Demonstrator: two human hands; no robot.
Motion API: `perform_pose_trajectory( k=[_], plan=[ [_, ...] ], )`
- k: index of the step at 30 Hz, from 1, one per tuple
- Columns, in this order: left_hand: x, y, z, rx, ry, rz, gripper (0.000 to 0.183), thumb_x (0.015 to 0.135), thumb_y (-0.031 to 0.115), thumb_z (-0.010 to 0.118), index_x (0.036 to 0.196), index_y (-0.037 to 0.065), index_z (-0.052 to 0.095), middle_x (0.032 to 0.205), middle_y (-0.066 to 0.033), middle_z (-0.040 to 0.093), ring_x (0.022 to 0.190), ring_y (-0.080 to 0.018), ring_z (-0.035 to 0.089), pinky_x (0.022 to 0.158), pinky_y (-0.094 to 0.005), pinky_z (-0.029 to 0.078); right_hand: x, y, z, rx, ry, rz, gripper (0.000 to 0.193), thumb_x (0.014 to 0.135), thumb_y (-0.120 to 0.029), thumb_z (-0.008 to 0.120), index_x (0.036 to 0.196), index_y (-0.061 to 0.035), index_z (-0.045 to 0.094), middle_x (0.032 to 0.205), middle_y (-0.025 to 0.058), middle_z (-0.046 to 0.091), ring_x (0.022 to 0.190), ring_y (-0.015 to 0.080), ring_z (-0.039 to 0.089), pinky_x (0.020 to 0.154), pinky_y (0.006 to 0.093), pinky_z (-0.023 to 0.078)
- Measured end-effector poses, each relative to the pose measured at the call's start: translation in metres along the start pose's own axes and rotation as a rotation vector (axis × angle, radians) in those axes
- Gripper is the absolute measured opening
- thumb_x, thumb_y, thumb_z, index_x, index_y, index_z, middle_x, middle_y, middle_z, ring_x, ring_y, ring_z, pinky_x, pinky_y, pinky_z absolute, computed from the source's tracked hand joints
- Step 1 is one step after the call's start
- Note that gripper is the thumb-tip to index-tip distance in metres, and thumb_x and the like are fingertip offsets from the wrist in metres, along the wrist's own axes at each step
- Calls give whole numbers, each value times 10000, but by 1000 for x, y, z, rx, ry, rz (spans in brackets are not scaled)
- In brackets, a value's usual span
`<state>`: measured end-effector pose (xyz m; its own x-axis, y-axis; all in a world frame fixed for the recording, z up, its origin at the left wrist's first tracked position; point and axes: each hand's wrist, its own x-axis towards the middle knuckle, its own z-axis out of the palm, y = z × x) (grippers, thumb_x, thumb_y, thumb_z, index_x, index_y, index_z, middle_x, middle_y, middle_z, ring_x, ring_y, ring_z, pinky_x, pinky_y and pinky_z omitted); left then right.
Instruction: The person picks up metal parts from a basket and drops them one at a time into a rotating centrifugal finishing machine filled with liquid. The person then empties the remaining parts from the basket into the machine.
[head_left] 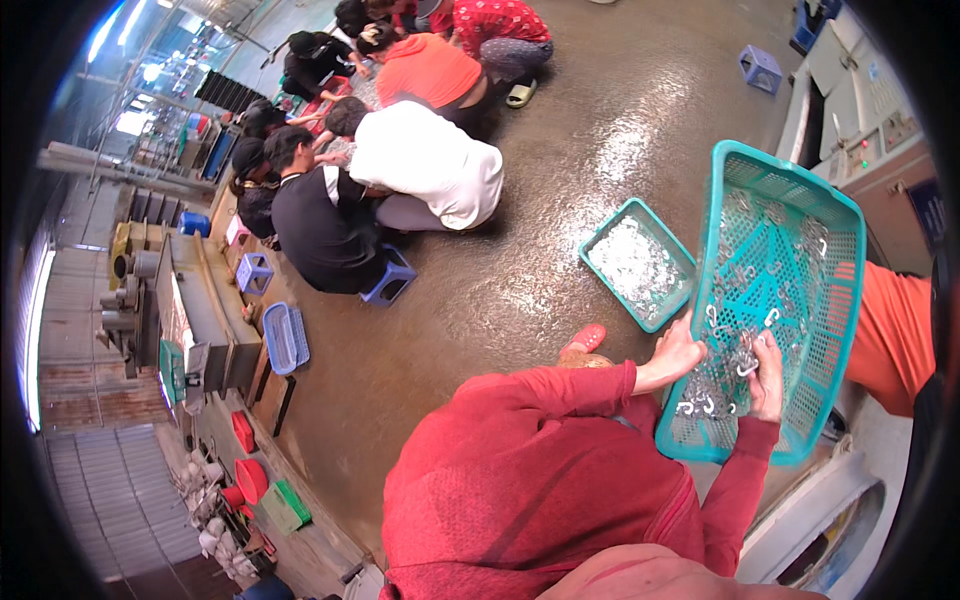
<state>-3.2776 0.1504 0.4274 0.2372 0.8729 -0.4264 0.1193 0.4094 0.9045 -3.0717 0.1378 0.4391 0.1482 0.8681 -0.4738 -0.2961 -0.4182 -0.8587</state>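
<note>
A teal plastic basket (712,225) is tilted up at the right, with small shiny hook-shaped pieces (745,268) scattered over its mesh bottom. My left hand (678,354) is closed around the basket's left rim. Inside the basket, my right hand (768,378) has its fingers drawn together at a cluster of the white and metallic hook-shaped pieces; its grip is partly hidden. On the wet floor just beyond lies a teal tray (590,262) filled with similar shiny pieces. Red sleeves cover both my arms.
Orange-clad legs (893,335) stand right of the basket. Several people crouch at the upper left, one in a white top (430,165). Purple stools (392,275) and a blue basket (286,338) are at the left. Machine cabinets (870,130) line the right edge.
</note>
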Motion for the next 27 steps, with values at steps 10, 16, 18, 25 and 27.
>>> perform_pose_trajectory(
  k=[10,16,18,25,27],
  plan=[
    [-2,15,-14,-113,-141,-30,112,636,71,585,733,42,538,627,-12,456,558,-124,467,479,-284,368,-106,-64,-27,-835,-115,-997,473,810,-316,441,1199,-47,458,1216,96,467,1243,293,281,1017,408,227],
    [20,14,-10,-376,-216,31,415,594,-64,493,1000,15,456,905,-60,471,815,-193,483,722,-327,428,-193,-131,-42,145,117,-614,133,734,-121,607,754,-64,489,848,79,602,772,99,596,583,200,482],
    [33,11,-13,-351,-211,24,392,593,-49,492,979,13,462,895,-62,470,810,-194,476,722,-331,420,-244,-141,-64,46,215,-641,147,737,-141,617,759,-61,496,869,105,611,728,106,602,541,220,480],
    [51,-7,-19,-345,-293,-17,271,600,-19,496,869,-5,478,847,-68,493,759,-209,505,686,-348,444,-349,-105,-172,0,681,-583,168,783,-140,602,796,-55,457,854,65,575,865,126,584,688,209,492],
    [51,-9,-18,-325,-269,-26,141,600,-7,496,737,12,470,774,-60,484,713,-205,503,678,-355,442,-337,-79,-212,0,730,-464,148,815,-124,552,903,-18,498,943,100,582,951,177,559,756,338,519]
  ],
)
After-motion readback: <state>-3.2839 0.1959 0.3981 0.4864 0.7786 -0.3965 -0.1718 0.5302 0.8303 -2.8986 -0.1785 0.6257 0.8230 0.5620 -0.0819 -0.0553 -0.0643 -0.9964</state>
